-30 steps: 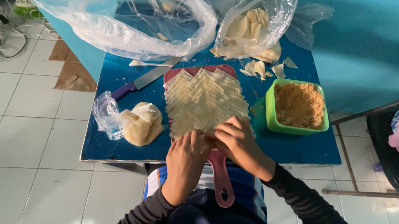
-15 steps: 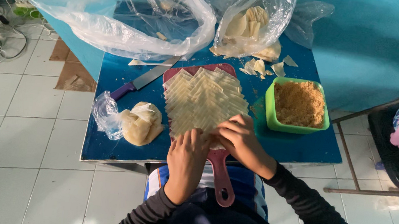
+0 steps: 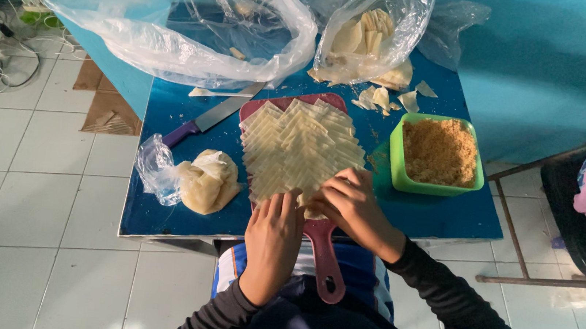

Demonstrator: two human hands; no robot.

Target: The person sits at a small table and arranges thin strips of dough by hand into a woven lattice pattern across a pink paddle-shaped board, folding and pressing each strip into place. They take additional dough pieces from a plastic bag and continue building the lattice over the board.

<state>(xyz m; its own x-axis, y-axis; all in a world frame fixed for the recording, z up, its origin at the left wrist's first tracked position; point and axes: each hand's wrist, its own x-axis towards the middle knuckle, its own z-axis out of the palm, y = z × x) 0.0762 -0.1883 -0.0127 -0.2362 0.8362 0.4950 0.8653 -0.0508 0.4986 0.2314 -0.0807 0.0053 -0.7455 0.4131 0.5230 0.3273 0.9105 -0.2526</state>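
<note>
Where two hands (image 3: 315,226) meet, one cutting board (image 3: 323,256), one knife (image 3: 214,115)

Both arms, in dark sleeves, come up from the bottom of the frame and meet near its centre. The left hand (image 3: 272,241) lies flat, palm down, fingers together and pointing up the frame. The right hand (image 3: 352,202) (wrist bent inward) curls loosely, fingertips tucked down, just beside the left.
</note>
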